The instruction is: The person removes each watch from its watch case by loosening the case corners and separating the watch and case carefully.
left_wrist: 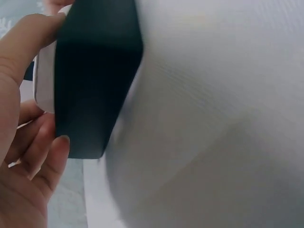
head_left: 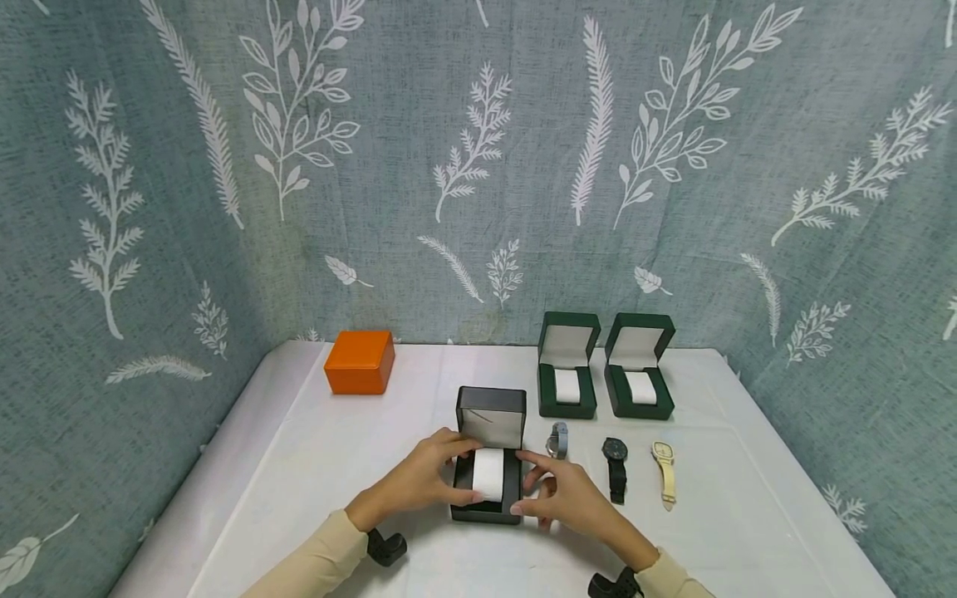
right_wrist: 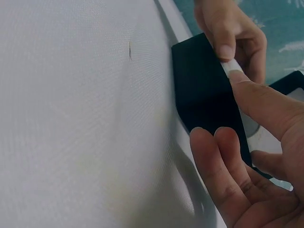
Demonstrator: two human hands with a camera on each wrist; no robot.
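A black watch box [head_left: 486, 512] sits before me with its lid [head_left: 491, 418] raised, a white watch cushion [head_left: 488, 474] in its base. My left hand [head_left: 426, 473] pinches the cushion from the left, thumb at its near end and a forefinger at its far end. In the left wrist view, other fingers [left_wrist: 56, 161] lie along the box's side. My right hand [head_left: 561, 490] is at the box's right side, thumb and forefinger spread along the rim. Its remaining fingers [right_wrist: 204, 147] overlap the box wall in the right wrist view. A watch with a blue-grey strap [head_left: 561, 438] lies just beyond that hand.
Two green watch boxes [head_left: 566, 410] [head_left: 640, 410] stand with raised lids at the back right, each with a white cushion. A black watch [head_left: 616, 473] and a gold-coloured watch [head_left: 664, 473] lie to the right. A closed orange box [head_left: 359, 362] stands back left, before the curtain [head_left: 404, 282].
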